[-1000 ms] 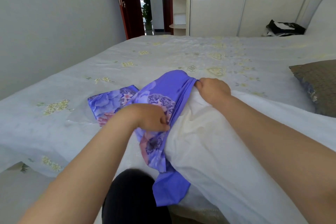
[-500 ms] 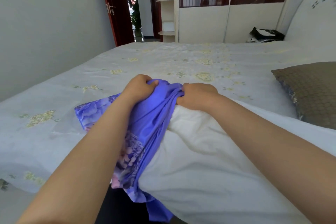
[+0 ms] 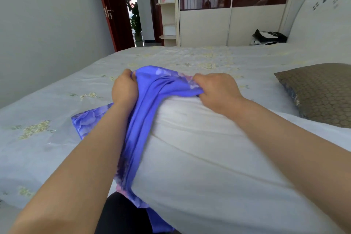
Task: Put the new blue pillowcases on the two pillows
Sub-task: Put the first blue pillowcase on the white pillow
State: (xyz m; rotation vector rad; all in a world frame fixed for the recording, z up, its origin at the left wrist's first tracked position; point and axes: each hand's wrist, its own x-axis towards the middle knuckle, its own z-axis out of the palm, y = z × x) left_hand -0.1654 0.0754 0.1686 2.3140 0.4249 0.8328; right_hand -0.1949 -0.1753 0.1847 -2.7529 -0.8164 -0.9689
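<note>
A bare white pillow [image 3: 209,157] lies lengthwise across the bed in front of me. A blue floral pillowcase [image 3: 152,89] is bunched over its far end and hangs down its left side. My left hand [image 3: 124,89] grips the bunched cloth at the far left corner. My right hand [image 3: 218,87] grips the pillowcase's edge on top of the pillow's far end. A second blue floral pillowcase [image 3: 89,121] lies folded flat on the bed, partly hidden by my left forearm. A second pillow in a brown patterned case [image 3: 319,93] rests at the right.
The bed [image 3: 57,100] has a white sheet with pale flowers. A headboard [image 3: 322,15] stands at the right, a wardrobe [image 3: 228,24] behind the bed, and a dark bag [image 3: 269,37] beside it. An open doorway [image 3: 136,15] shows at the back left.
My left hand moved up from the pillow's left side to the far corner and took hold there. Both hands have spread the blue cloth wider over the pillow's far end.
</note>
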